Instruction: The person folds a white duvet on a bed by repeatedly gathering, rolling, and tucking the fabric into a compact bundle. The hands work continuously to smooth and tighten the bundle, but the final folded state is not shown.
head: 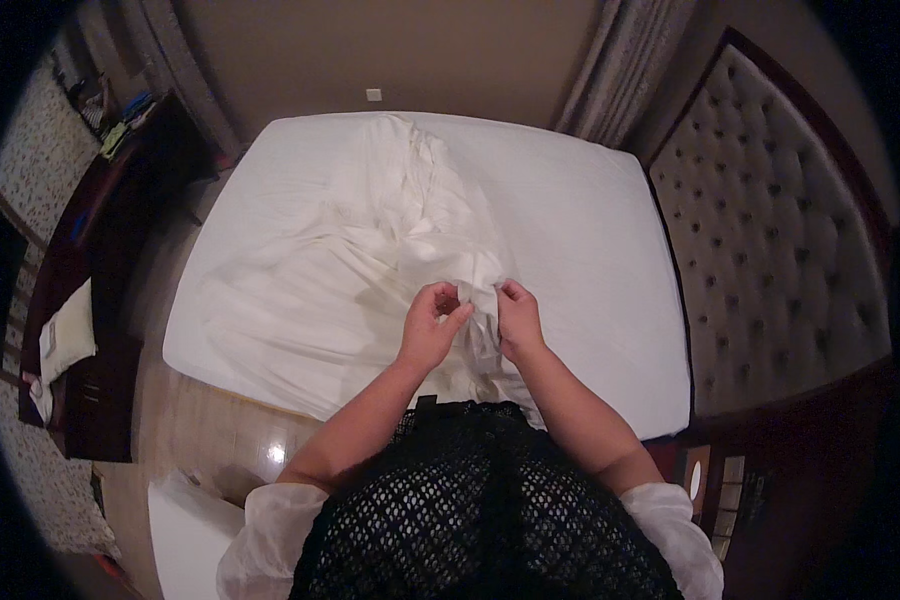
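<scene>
A loose white sheet (300,285) lies bunched and creased across the left and middle of a mattress in a smooth white cover (585,225). My left hand (429,326) holds a gathered edge of this sheet near the front of the bed, its thumb and curled fingers at the cloth. Just to the right, my right hand (521,319) pinches the same cloth between thumb and fingers. A short stretch of thin fabric spans the gap between my hands and hangs in folds below them. Fingertips are partly hidden in the fabric.
A tufted grey headboard (757,225) with a dark wooden frame stands at the right. Along the left runs a dark wooden desk (82,217) bearing folded clothes (124,127) and a pale pillow (71,330). A white object (187,532) sits on the floor at lower left.
</scene>
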{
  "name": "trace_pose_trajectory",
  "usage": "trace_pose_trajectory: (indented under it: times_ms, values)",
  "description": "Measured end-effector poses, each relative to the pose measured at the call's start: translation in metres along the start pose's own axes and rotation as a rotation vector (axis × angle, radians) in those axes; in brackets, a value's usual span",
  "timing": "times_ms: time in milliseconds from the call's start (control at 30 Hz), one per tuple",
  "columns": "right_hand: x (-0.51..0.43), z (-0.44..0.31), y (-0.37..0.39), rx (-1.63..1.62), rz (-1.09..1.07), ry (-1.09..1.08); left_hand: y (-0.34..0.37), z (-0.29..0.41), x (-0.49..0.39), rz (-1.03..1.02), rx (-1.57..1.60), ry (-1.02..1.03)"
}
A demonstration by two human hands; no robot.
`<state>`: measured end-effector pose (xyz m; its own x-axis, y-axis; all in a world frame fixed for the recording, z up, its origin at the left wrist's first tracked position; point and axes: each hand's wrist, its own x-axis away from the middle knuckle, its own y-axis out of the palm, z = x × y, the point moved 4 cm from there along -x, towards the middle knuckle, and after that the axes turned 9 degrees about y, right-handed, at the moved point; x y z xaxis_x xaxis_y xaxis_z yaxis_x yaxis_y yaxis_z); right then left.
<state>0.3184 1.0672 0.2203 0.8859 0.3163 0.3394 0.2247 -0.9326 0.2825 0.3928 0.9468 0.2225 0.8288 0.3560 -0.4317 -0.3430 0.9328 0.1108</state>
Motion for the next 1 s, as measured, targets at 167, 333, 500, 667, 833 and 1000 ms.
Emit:
trace_pose_trajectory:
  times_ms: [167, 333, 500, 667, 833, 1000]
  values:
    - [-0.004, 0.014, -0.011, 0.112, 0.166, -0.076, 0.008, 0.004, 0.015, -0.312, -0.073, -0.217]
    - [-0.007, 0.015, -0.029, 0.14, 0.175, -0.068, 0.04, 0.015, 0.047, -0.857, -0.175, -0.029]
    - [0.003, 0.026, -0.027, 0.019, 0.019, 0.037, 0.021, -0.009, 0.045, -0.871, -0.183, -0.194]
    - [0.006, 0.029, -0.022, 0.279, -0.024, 0.056, -0.014, -0.041, 0.033, -0.039, 0.358, -0.625]
    - [0.009, 0.024, -0.006, 0.528, -0.138, -0.125, -0.014, -0.045, 0.031, -0.029, 0.478, -0.719]
    - [0.01, 0.0, -0.01, 0.911, -0.07, -0.275, -0.023, -0.045, 0.024, 0.274, 0.546, -0.589]
